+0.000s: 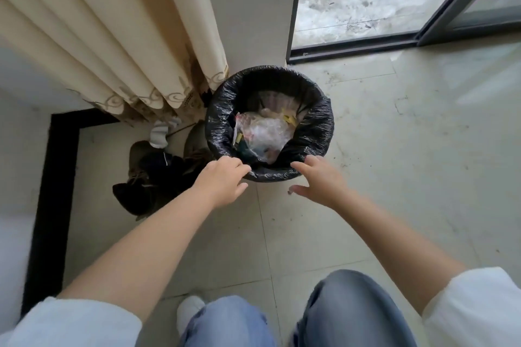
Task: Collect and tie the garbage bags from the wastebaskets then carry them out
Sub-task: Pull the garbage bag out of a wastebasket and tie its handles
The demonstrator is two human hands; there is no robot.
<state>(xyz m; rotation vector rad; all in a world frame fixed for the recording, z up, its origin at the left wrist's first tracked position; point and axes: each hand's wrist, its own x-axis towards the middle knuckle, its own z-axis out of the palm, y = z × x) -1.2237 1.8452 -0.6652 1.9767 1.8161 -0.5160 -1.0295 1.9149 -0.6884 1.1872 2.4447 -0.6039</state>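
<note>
I see a round wastebasket (324, 146) standing on the tiled floor (394, 177), tucked against the foot of a white wall pillar (253, 8) and just beside the hem of a cream curtain (112, 36). A black garbage bag (222, 110) lines it, folded down over the whole rim. Inside the bag lies crumpled clear plastic and mixed scraps (262, 132), filling it partway.

My left hand (222, 180) sits at the near left edge of the rim, fingers curled loosely with their tips touching the bag's folded edge; I cannot tell whether they actually pinch it. My right hand (318, 180) is at the near right edge, fingers spread apart, the upper fingertips resting on the black plastic and the thumb hanging free below, gripping nothing.

Left of the basket, near the curtain hem, shoes (141, 160) with a white sock (160, 135) and dark cloth lie on the floor. Beyond the pillar, a sliding door (465, 8) stands open. My jeans-clad knees (352, 310) show at the bottom edge.
</note>
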